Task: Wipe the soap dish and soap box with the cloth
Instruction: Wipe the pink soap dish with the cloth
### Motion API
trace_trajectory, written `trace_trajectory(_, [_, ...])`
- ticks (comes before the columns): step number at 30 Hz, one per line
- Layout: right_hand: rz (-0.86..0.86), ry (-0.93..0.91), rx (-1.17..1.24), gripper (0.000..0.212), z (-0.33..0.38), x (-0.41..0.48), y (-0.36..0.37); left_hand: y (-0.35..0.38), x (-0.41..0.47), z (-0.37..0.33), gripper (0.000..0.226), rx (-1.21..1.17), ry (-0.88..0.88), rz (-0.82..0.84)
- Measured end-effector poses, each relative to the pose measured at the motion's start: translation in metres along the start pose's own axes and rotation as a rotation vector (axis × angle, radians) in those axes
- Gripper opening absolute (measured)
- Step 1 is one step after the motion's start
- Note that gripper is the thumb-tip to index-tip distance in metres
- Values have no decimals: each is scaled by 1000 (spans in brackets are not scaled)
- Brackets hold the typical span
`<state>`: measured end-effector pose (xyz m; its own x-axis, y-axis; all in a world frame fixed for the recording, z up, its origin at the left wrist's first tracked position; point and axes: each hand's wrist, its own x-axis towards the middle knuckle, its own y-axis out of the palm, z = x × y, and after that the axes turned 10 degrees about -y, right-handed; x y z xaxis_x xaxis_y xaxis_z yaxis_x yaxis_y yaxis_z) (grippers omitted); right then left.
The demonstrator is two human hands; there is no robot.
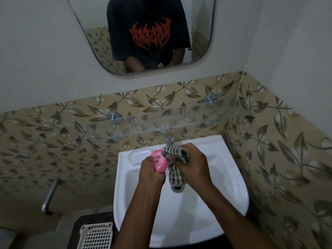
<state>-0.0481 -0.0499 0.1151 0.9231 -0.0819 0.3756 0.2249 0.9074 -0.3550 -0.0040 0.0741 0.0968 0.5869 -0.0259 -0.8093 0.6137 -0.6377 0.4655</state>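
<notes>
Head view: our left hand is clamped on the pink soap box above the sink, right hand closed around the cloth, rubbing it. Looks like box-wiping; the moulded soap dish probably comes next.

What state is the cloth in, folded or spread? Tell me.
Bunched, not spread: the checked cloth is crumpled in the right hand, one end hanging down.

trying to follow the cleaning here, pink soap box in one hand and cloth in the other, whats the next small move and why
Probably rub the checked cloth across the pink soap box. The left hand holds the box up over the sink, and the right hand has the cloth bunched right against its edge, so a wiping stroke is the natural next move.
</notes>
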Motion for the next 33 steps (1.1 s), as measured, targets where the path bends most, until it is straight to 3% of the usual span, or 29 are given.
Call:
trace_trajectory(3, [99, -165, -89, 27, -1, -29, 12, -3, -4, -1, 38, 65, 30, -13])
trace_trajectory(5, [107, -160, -83, 31, -5, -41, 18, -7, -1, 1, 49, 88, 3, -36])
trace_trajectory(7, [141, -70, -47, 18, -7, -41, 17, -8, -3, 4, 47, 60, -23, -86])
trace_trajectory(10, [200, 228, 122, 23, -7, -43, 9, -12, 0, 9, 43, -37, 48, -93])
trace_trajectory(13, [-10, 565, 487, 17, -7, -42, 1, -17, -2, 11, 45, -160, 161, -31])
trace_trajectory(14, [-60, 635, 595, 24, -8, -40, -1, -17, -5, 12, 46, -186, 195, -7])
trace_trajectory(16, [-68, 687, 741, 41, -8, -33, -7, -16, -8, 15, 45, -170, 248, 37])
trace_trajectory(18, [-63, 712, 853, 44, -7, -27, -11, -17, -12, 17, 43, -83, 328, 80])
trace_trajectory(23, [37, 769, 875, 46, -3, -30, -8, -18, -16, 9, 34, 101, 485, 247])
trace_trajectory(26, [101, 771, 849, 34, 4, -36, -1, -22, -11, 3, 29, 191, 513, 260])
trace_trajectory(28, [116, 759, 782, 36, 8, -37, 1, -26, -9, -3, 40, 253, 534, 253])
trace_trajectory(30, [126, 718, 724, 46, 11, -36, -3, -33, -5, -13, 78, 288, 548, 246])
trace_trajectory(33, [122, 660, 619, 49, 18, -30, -20, -44, -1, -24, 104, 248, 415, 347])
